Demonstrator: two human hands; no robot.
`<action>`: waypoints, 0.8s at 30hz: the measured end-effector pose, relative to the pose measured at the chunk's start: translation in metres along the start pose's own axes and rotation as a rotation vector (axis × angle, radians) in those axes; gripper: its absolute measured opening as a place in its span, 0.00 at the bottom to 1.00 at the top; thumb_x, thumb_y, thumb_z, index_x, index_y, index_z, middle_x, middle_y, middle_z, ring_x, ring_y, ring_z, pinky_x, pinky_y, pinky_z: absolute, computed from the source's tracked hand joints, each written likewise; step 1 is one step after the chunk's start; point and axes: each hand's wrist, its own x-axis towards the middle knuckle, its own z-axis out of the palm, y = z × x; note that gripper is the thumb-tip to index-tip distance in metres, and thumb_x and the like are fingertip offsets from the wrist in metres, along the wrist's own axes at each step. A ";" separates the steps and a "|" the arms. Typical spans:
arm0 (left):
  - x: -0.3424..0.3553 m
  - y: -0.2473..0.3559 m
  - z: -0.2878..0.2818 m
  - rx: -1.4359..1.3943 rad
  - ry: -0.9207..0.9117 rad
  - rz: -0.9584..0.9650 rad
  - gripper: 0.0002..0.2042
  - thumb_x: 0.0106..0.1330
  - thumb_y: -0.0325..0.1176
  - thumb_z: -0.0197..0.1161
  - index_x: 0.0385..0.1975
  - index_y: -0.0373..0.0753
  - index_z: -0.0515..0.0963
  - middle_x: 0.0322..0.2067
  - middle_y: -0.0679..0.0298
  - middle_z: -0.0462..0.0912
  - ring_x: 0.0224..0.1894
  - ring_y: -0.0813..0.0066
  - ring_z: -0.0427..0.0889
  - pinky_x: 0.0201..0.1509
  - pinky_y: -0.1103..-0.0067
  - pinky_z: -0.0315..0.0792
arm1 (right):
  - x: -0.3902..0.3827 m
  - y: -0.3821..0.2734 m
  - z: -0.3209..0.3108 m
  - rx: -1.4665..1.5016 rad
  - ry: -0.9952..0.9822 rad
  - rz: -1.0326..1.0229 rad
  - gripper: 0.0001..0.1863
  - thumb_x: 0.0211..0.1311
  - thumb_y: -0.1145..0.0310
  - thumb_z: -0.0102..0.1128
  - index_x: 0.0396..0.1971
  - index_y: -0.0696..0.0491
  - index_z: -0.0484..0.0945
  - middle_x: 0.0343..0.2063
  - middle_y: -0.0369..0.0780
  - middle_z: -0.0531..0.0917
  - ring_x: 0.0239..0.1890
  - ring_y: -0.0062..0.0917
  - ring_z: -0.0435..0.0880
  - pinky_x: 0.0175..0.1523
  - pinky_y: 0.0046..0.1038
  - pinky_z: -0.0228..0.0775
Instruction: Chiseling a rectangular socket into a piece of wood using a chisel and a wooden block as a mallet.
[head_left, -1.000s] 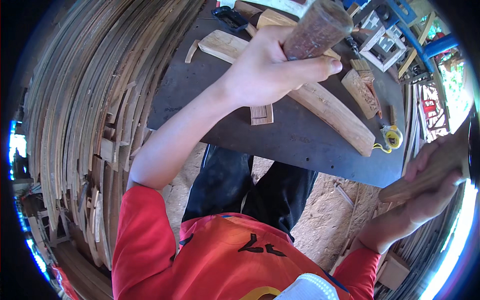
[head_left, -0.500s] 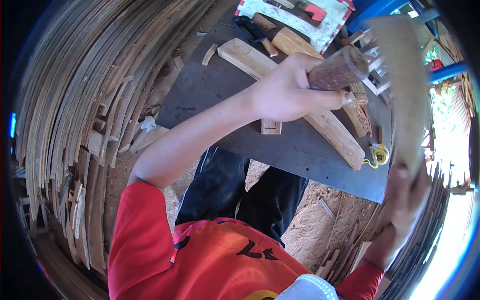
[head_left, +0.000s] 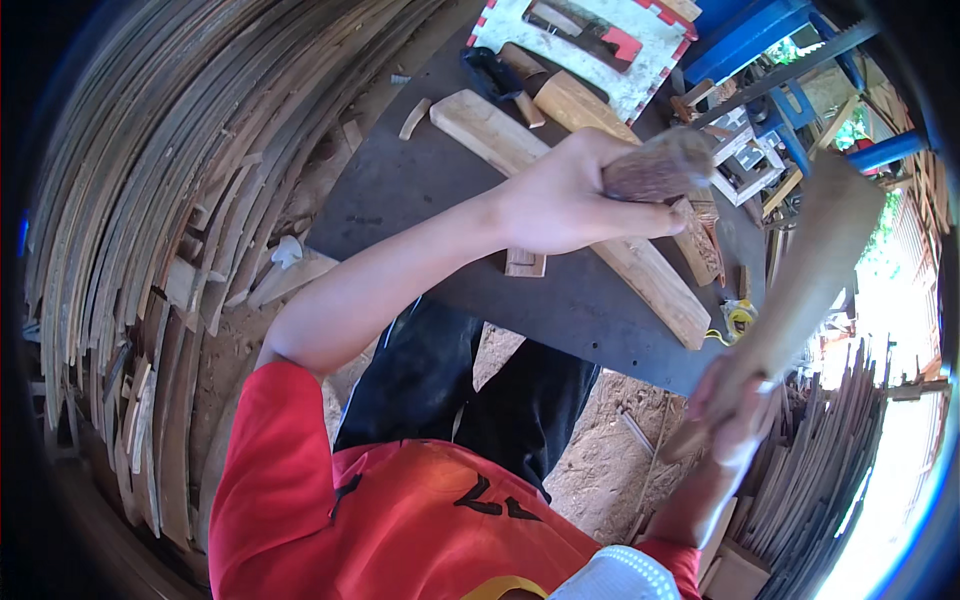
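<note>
Hand (left) (head_left: 568, 200) clamped on brown cylinder (head_left: 655, 167) | hand (right) (head_left: 737, 412) clamped on wooden piece (head_left: 815, 265)

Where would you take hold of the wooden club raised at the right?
Probably around its slimmer lower part, coming from the lower right, where the right hand grips it. The club slants upward and widens toward its top, so the lower part looks easier to wrap fingers around.

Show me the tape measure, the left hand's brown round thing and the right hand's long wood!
Tape measure (head_left: 740, 318): head view, its case.
Brown round thing (head_left: 652, 173): head view, its side.
Long wood (head_left: 800, 285): head view, its middle.
</note>
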 end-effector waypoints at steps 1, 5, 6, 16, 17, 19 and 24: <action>-0.002 -0.002 -0.004 -0.015 0.004 0.026 0.12 0.60 0.35 0.69 0.23 0.35 0.77 0.16 0.75 0.68 0.20 0.89 0.65 0.22 0.83 0.56 | -0.004 0.013 0.008 0.063 -0.017 0.058 0.29 0.66 0.45 0.54 0.41 0.62 0.72 0.15 0.39 0.73 0.12 0.20 0.70 0.15 0.23 0.62; -0.010 0.000 -0.021 -0.435 -0.245 -0.024 0.12 0.57 0.26 0.65 0.19 0.40 0.67 0.14 0.74 0.66 0.17 0.86 0.63 0.23 0.82 0.54 | 0.009 0.046 0.041 0.049 -0.191 0.264 0.16 0.69 0.61 0.55 0.40 0.62 0.71 0.15 0.32 0.71 0.14 0.13 0.69 0.18 0.18 0.61; -0.009 0.005 -0.019 -0.443 -0.217 -0.047 0.13 0.54 0.26 0.64 0.16 0.39 0.65 0.12 0.72 0.63 0.14 0.84 0.60 0.20 0.81 0.52 | 0.010 0.054 0.040 0.033 -0.241 0.306 0.17 0.69 0.60 0.55 0.41 0.62 0.71 0.15 0.33 0.71 0.14 0.13 0.69 0.18 0.19 0.61; 0.001 -0.001 -0.020 -0.374 -0.155 0.046 0.20 0.53 0.43 0.70 0.13 0.42 0.65 0.08 0.74 0.63 0.08 0.82 0.59 0.13 0.83 0.50 | 0.011 0.064 0.023 -0.664 -0.347 -0.012 0.24 0.59 0.57 0.68 0.40 0.64 0.71 0.19 0.52 0.79 0.23 0.50 0.81 0.26 0.41 0.70; -0.001 -0.002 -0.026 -0.375 -0.155 0.033 0.20 0.53 0.43 0.70 0.13 0.42 0.65 0.08 0.74 0.63 0.08 0.82 0.59 0.13 0.83 0.50 | 0.011 0.060 0.022 -0.654 -0.349 -0.002 0.24 0.59 0.57 0.68 0.40 0.64 0.71 0.19 0.52 0.79 0.23 0.50 0.81 0.26 0.41 0.70; -0.008 -0.001 -0.035 -0.313 -0.143 0.074 0.22 0.57 0.48 0.69 0.15 0.43 0.65 0.07 0.74 0.63 0.08 0.82 0.58 0.13 0.83 0.51 | 0.013 0.053 0.016 -0.896 -0.425 0.004 0.26 0.58 0.55 0.68 0.38 0.63 0.71 0.19 0.50 0.80 0.23 0.47 0.82 0.27 0.41 0.71; -0.020 -0.003 -0.045 -0.293 -0.142 0.129 0.20 0.64 0.50 0.63 0.20 0.44 0.66 0.10 0.75 0.63 0.11 0.83 0.58 0.16 0.84 0.51 | 0.022 0.057 0.009 -1.002 -0.379 -0.147 0.25 0.55 0.53 0.71 0.35 0.58 0.70 0.20 0.47 0.80 0.23 0.45 0.82 0.27 0.41 0.72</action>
